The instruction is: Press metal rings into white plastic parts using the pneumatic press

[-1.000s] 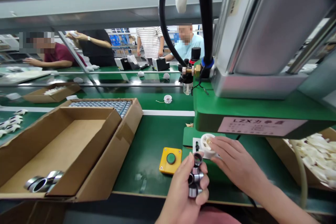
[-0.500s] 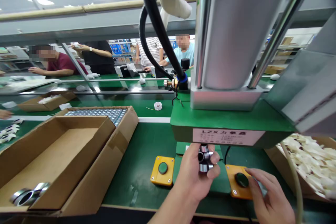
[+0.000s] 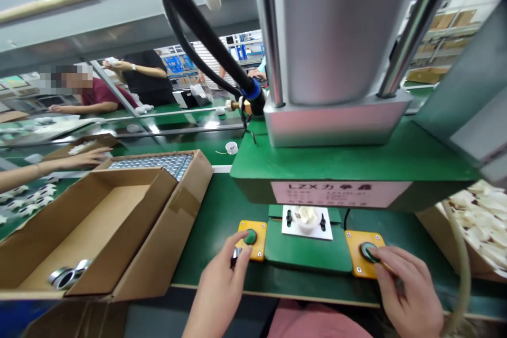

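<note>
My left hand (image 3: pixel 222 280) has its index fingertip on the green push button (image 3: pixel 250 236) of the left yellow box. Shiny metal rings (image 3: pixel 236 256) sit between its thumb and fingers, mostly hidden by the hand. At the right yellow box, a finger of my right hand (image 3: pixel 412 285) rests on the dark button (image 3: pixel 368 251). Its other fingers are curled in, and whatever they may hold is hidden. Between the boxes, a round white plastic part (image 3: pixel 307 218) sits on a white plate (image 3: pixel 291 229) under the green press head (image 3: pixel 348 163).
An open cardboard box (image 3: pixel 134 216) at left holds a few metal rings (image 3: pixel 67 276); packed rings (image 3: pixel 158 162) lie behind. White plastic parts (image 3: pixel 483 222) fill a box at right. A co-worker's hand (image 3: pixel 87 158) reaches in from the left. A small white cup (image 3: pixel 231 148) stands behind.
My left hand has moved left and down from under the press head to the left button, uncovering the white part. My right hand's finger has come onto the right button. The view has shifted.
</note>
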A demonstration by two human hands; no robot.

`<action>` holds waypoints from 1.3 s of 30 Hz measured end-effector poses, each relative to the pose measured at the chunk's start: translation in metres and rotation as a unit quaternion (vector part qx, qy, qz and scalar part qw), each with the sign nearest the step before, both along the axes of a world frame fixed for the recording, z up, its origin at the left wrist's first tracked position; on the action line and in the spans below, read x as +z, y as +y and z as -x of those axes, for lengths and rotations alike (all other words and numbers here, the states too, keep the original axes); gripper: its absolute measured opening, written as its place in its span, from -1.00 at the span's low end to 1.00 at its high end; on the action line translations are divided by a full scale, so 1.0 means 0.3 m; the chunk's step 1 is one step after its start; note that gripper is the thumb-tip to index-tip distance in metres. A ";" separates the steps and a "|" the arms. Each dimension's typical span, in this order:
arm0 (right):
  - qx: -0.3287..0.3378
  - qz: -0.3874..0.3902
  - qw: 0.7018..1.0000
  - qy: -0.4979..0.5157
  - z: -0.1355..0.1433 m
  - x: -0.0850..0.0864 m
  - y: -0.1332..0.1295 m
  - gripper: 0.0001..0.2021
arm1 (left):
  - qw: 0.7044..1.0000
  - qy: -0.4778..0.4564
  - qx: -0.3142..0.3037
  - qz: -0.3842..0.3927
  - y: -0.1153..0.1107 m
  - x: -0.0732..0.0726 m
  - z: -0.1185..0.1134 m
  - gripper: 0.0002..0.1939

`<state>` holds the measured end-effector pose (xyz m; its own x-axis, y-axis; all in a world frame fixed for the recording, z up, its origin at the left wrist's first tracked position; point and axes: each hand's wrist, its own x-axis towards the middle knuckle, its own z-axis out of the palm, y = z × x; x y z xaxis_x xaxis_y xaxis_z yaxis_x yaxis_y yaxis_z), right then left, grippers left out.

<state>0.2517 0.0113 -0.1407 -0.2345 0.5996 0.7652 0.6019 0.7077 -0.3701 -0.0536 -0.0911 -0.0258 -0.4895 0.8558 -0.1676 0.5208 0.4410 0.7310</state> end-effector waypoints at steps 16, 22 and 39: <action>-0.009 -0.035 0.999 0.001 0.039 0.026 0.000 -0.77 | 0.945 0.300 -0.074 0.107 0.009 -0.024 -0.054 -0.60; -0.016 -0.038 0.999 0.012 0.064 0.041 0.010 -0.73 | 0.951 0.272 -0.068 0.129 0.025 -0.006 -0.052 -0.59; 0.149 0.319 0.917 0.185 0.287 0.387 0.016 -0.64 | 0.837 -0.536 0.063 -0.089 0.065 0.029 -0.124 -0.70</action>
